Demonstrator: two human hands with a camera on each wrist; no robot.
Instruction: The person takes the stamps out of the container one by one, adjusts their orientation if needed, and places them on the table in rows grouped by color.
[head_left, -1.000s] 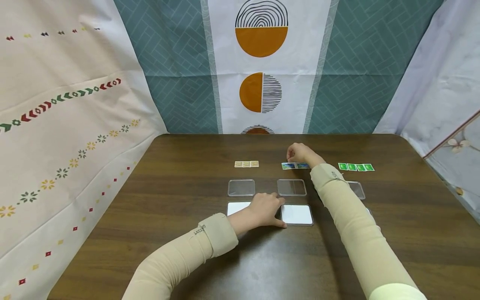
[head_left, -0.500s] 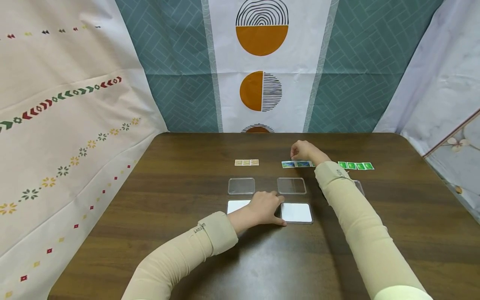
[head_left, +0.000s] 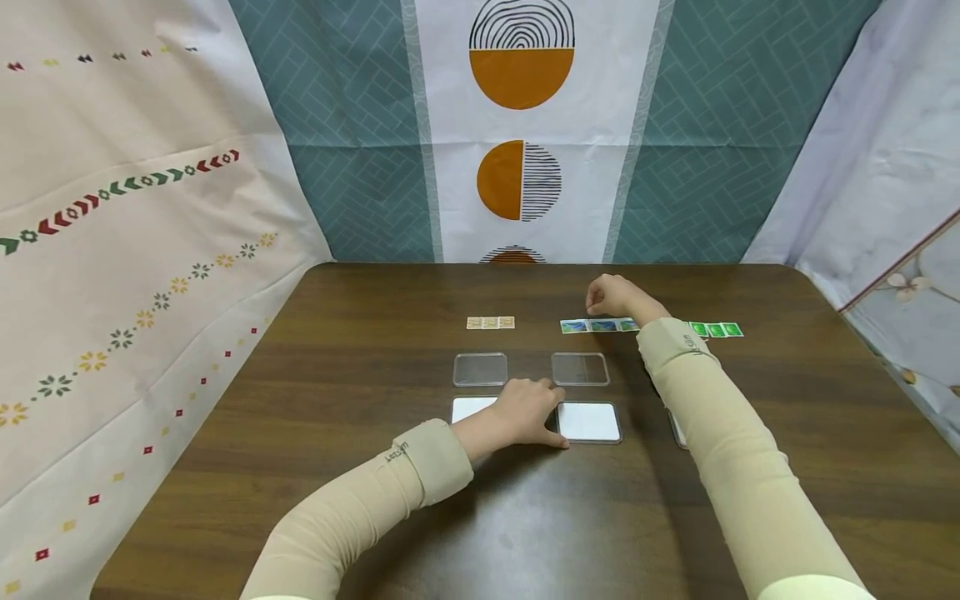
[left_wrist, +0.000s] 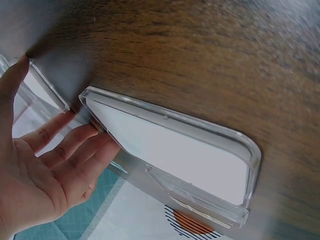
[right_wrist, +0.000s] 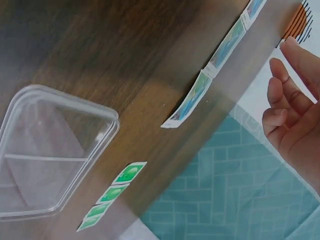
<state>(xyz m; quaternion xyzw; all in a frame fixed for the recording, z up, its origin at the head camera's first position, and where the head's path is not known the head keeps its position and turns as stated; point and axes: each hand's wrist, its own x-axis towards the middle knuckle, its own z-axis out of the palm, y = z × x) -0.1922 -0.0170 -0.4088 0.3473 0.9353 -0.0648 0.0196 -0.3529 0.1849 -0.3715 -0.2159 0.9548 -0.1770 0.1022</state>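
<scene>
My left hand (head_left: 525,410) spans the left end of a clear case with a white insert (head_left: 590,422). In the left wrist view, its thumb and index fingertips are at two corners of that case (left_wrist: 42,89), the fingers mostly extended. A second white-filled case (left_wrist: 165,145) lies under the camera beside the fingers. Over a row of blue stamps (head_left: 600,326), my right hand (head_left: 617,296) hovers with fingers loosely bent. The right wrist view has nothing in this hand (right_wrist: 300,115), and the blue stamps (right_wrist: 225,50) lie on the table apart from it.
Beige stamps (head_left: 491,322) lie in a row at the back left, green stamps (head_left: 716,330) at the back right, partly behind my right sleeve. Two clear lids (head_left: 480,370) stand between stamps and cases; another clear piece (right_wrist: 55,150) shows in the right wrist view.
My right hand has moved right and slightly away along the blue stamps, uncovering a third stamp. My left hand stays at the case.
</scene>
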